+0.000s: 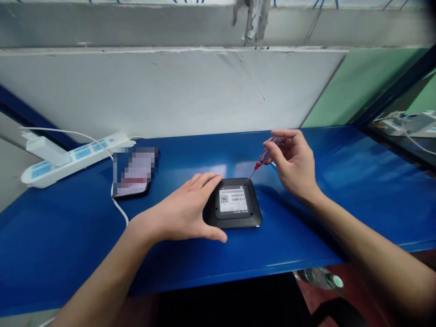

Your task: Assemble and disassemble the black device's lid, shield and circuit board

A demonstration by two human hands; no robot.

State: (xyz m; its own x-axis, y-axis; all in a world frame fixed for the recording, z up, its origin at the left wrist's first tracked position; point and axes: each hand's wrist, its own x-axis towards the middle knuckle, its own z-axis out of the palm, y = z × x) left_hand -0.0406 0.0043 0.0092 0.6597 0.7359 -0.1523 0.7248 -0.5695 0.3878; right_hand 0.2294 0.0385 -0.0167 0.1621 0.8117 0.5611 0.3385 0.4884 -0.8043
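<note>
A flat black square electronic device (256, 218) lies label side up on the blue table. Its white label (233, 200) carries a square code and printed lines, with small dark holes near the corners. My left hand (185, 209) spans the device's left side, fingers at the far edge and thumb along the near edge, gripping it. In my right hand (295, 161) is a screwdriver (260, 161) with a clear handle and red collar, pinched between thumb and fingers. It leans to the right, its metal tip at the device's far right corner.
To the left, a phone (136, 175) with a blurred screen lies near a white power strip (81, 156) with a plugged-in adapter (51, 150). A white cable (117, 206) runs beside the phone. A wall (204, 95) rises behind the table. Below the front edge is a plastic bottle (322, 278).
</note>
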